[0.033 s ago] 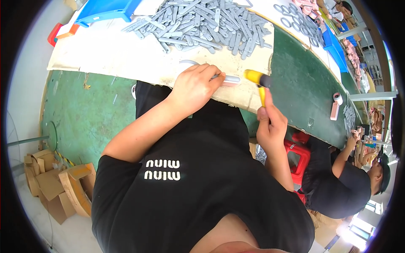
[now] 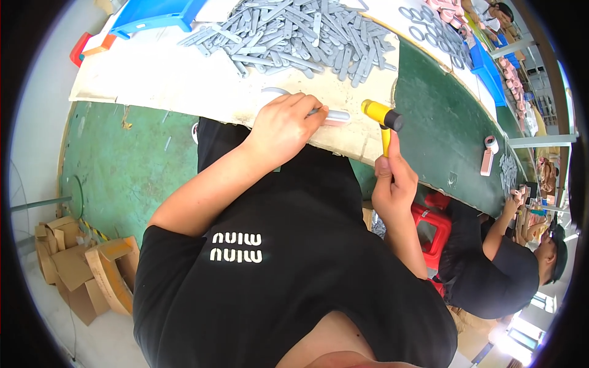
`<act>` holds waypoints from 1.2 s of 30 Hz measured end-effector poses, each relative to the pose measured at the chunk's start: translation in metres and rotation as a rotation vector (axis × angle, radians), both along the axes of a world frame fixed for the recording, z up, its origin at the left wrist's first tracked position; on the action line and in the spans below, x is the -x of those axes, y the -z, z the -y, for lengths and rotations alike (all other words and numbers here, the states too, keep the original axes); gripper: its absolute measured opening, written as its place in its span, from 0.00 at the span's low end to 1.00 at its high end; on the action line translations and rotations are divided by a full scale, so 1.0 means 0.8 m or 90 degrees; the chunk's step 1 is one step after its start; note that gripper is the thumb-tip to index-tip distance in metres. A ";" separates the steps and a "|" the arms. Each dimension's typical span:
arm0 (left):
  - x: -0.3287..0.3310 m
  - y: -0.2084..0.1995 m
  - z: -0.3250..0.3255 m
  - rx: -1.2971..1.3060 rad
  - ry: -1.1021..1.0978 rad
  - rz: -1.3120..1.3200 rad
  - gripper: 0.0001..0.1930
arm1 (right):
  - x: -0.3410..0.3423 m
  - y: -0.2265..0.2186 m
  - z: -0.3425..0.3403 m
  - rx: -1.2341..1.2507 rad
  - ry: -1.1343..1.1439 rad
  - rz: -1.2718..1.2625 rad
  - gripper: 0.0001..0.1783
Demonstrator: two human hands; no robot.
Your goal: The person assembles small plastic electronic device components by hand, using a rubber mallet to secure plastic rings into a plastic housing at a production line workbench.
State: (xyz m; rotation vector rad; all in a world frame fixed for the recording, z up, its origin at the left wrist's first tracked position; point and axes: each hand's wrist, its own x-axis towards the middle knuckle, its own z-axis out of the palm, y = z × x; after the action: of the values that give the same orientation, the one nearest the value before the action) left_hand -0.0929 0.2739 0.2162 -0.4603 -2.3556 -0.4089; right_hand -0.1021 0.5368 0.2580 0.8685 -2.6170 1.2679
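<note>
My left hand (image 2: 285, 126) is closed on a long, narrow part (image 2: 338, 115), grey on top with pink along its near side. The part lies at the front edge of the cardboard-covered worktop (image 2: 141, 80), its right end sticking out past my fingers. My right hand (image 2: 396, 184) grips the handle of a small mallet (image 2: 381, 115) with a yellow and black head. That head is just right of the part and apart from it. Beyond my hands spreads a heap of flat grey strips (image 2: 307, 40). My left fingers hide the rest of the held part.
A blue tray (image 2: 156, 19) stands at the far left. Grey rings (image 2: 432, 34) lie at the far right, by another blue tray (image 2: 488, 73). A pink and white piece (image 2: 487, 161) rests on the green tabletop (image 2: 442, 122). A co-worker (image 2: 503, 264) sits to the right, near a red stool (image 2: 437, 239).
The mallet head has shifted slightly right, away from the held part, and tilted. My left hand and the part stay where they were.
</note>
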 end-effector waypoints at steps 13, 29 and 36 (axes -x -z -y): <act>-0.002 -0.009 -0.011 0.039 -0.046 0.029 0.16 | 0.003 -0.004 0.003 -0.042 -0.029 0.069 0.28; -0.011 -0.030 0.018 -0.129 0.111 0.138 0.14 | 0.010 0.033 -0.006 0.180 -0.020 0.188 0.27; -0.012 0.004 0.020 -0.177 -0.023 0.091 0.15 | 0.016 -0.001 0.010 0.046 -0.047 0.171 0.28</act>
State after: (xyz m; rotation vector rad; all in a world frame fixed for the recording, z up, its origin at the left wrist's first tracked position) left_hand -0.0834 0.2579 0.2130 -0.2643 -2.3908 -0.7619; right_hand -0.1151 0.5285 0.2586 0.8442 -2.7390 1.5895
